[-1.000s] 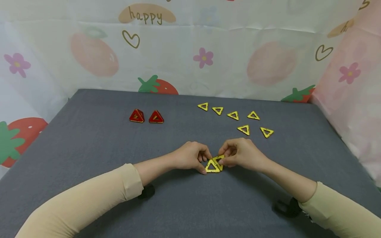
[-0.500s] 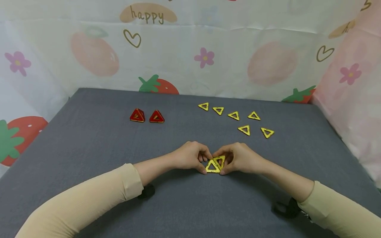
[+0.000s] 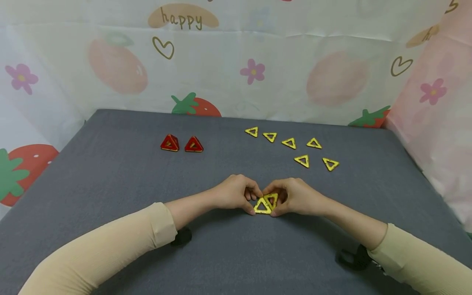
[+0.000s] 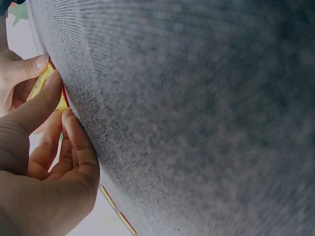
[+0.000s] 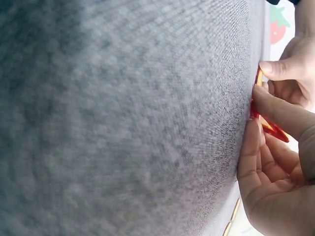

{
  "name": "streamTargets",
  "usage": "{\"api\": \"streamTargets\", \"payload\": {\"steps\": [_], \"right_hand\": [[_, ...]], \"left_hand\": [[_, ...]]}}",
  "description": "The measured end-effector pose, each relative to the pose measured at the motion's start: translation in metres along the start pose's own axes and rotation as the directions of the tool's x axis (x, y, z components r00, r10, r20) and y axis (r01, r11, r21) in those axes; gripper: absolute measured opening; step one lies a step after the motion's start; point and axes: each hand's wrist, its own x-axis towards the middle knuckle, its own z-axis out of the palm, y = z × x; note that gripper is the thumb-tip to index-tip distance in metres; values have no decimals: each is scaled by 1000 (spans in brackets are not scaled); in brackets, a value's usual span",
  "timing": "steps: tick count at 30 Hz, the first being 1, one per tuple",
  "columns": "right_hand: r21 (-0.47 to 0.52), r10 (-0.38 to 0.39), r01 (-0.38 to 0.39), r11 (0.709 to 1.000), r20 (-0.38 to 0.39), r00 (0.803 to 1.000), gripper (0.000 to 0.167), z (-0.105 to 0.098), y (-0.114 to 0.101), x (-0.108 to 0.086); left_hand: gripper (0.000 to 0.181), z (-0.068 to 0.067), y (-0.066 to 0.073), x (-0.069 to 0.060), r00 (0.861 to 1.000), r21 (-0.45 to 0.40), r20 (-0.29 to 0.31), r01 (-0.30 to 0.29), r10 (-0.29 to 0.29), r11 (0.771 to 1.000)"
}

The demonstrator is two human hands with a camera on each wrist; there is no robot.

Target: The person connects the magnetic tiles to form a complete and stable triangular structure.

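Note:
Near the front middle of the table, two yellow triangular magnetic tiles meet along one edge in the head view. My left hand [image 3: 234, 193] pinches the left tile [image 3: 262, 212] by its top and lower-left corners, with this tile lying low at the cloth. The right tile [image 3: 271, 195] is tilted up from the cloth, and my right hand [image 3: 300, 198] holds it between thumb and fingers. Its red underside [image 5: 276, 132] shows in the right wrist view. Fingertips of both hands almost meet where the tiles join.
Two red pyramids [image 3: 170, 143] built of tiles stand side by side at the back left of the grey table [image 3: 221, 254]. Several loose yellow triangular tiles [image 3: 330, 159] lie flat at the back right. A printed curtain [image 3: 280, 49] hangs behind the table.
My right hand has shifted its grip on the right tile: thumb now at the lower corner, fingers at the top. My left hand has stayed in place on its tile.

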Motion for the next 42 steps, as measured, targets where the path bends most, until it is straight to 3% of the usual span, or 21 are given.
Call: {"api": "streamTargets", "payload": {"steps": [12, 32, 38, 42], "right_hand": [[22, -13, 13, 1000, 9, 1000, 47, 2, 0, 1], [10, -15, 15, 1000, 11, 1000, 43, 2, 1, 2], [11, -2, 2, 1000, 8, 1000, 43, 2, 1, 2], [23, 2, -2, 1000, 11, 1000, 44, 2, 1, 2]], "left_hand": [[33, -1, -1, 0, 999, 3, -31, -16, 16, 1000], [26, -11, -2, 3, 1000, -36, 23, -19, 20, 999], [23, -20, -5, 8, 1000, -57, -24, 6, -8, 998], [25, -18, -4, 9, 1000, -24, 13, -4, 4, 1000]]}}
